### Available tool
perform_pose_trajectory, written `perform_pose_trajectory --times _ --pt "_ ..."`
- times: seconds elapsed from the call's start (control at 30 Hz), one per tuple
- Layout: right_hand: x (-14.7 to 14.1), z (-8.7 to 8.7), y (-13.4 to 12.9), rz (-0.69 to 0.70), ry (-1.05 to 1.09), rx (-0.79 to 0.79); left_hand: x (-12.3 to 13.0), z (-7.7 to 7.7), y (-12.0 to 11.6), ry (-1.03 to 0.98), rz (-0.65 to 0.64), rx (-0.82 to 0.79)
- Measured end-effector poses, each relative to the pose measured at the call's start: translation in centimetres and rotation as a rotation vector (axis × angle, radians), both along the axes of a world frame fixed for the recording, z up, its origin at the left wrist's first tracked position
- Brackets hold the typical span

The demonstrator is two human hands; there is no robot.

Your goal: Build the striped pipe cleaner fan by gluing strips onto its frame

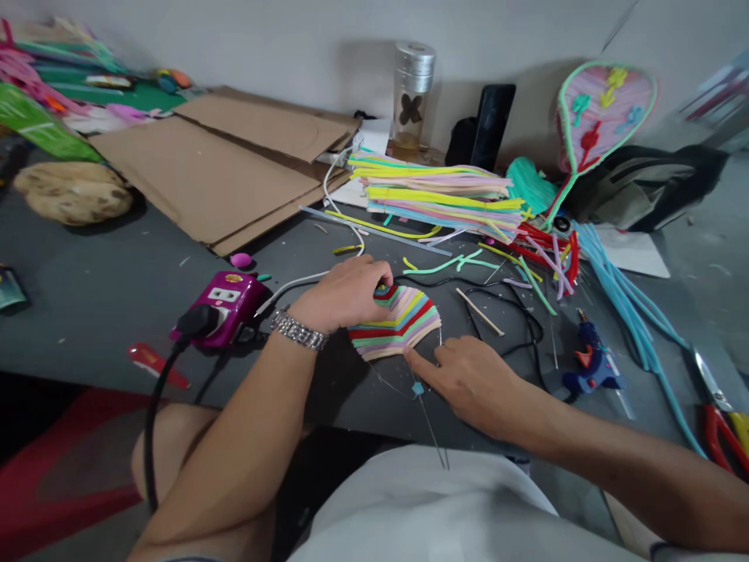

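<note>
A fan-shaped piece of chenille stems point(403, 324), striped in red, yellow, green, purple and pale pink, lies on the dark table before me. My left hand point(348, 293), with a metal watch on its wrist, is closed on the piece's upper left part; the fingers cover some of it. My right hand point(471, 382) is at the lower right edge, its index fingertip touching the rim and its other fingers bent. Thin wires run down from the piece, one beside a small light blue bit point(417, 388) below the edge.
Left of my hands is a purple power socket point(231, 308) with a black plug. Behind lie cardboard sheets point(234, 168) and bundled chenille stems point(436, 191). To the right are a blue glue gun point(594, 363), black cord, blue stems point(626, 297) and red-handled scissors point(717, 421).
</note>
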State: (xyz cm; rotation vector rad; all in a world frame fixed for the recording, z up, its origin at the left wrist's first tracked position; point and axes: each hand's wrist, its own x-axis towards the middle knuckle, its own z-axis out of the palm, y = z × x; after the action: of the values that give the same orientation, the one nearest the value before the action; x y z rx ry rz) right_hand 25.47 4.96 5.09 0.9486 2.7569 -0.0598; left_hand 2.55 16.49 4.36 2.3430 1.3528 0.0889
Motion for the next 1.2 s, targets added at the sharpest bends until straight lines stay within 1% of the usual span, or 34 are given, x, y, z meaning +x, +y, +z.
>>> perform_pose_trajectory --times 0.07,0.23,0.3,0.4,0.47,0.5,0.6,0.7,0.87,0.97,1.07,1.13,1.2 --pt "0.0 0.0 0.0 0.001 -0.007 -0.005 0.1 0.3 -0.2 0.039 0.027 0.003" --pt "0.0 -0.4 0.0 0.009 0.014 -0.003 0.5 1.3 -0.9 0.201 0.157 0.027" --pt "0.0 -0.5 0.1 0.004 0.020 -0.005 0.5 1.4 -1.0 0.229 0.174 0.050" --pt "-0.1 -0.1 0.1 -0.006 0.051 -0.028 0.4 1.4 -1.1 0.255 0.165 0.057" --pt "-0.2 0.0 0.1 0.014 0.083 -0.054 0.3 1.1 -0.9 0.280 0.151 0.023" --pt "-0.2 0.0 0.1 0.024 0.090 -0.056 0.3 0.9 -0.8 0.302 0.167 0.026" --pt "-0.2 -0.5 0.2 0.009 0.113 -0.021 0.4 0.3 -0.1 0.380 0.192 -0.002" --pt "-0.2 -1.0 0.2 -0.001 0.141 0.006 0.5 0.1 0.4 0.400 0.175 -0.011" --pt "-0.4 -1.6 -0.1 -0.018 0.182 -0.003 0.8 0.7 0.2 0.411 0.192 -0.027" --pt "-0.2 -1.7 0.1 -0.014 0.184 -0.023 1.1 1.2 -0.2 0.415 0.167 -0.033" --pt "0.2 -0.8 1.0 -0.020 0.182 -0.045 1.2 1.2 -0.6 0.410 0.137 0.014" --pt "0.8 0.4 2.1 -0.041 0.162 -0.048 1.0 1.1 -0.9 0.396 0.138 0.050" --pt "1.6 1.8 3.5 -0.096 0.121 -0.034 0.9 0.9 -1.0 0.388 0.140 0.068"
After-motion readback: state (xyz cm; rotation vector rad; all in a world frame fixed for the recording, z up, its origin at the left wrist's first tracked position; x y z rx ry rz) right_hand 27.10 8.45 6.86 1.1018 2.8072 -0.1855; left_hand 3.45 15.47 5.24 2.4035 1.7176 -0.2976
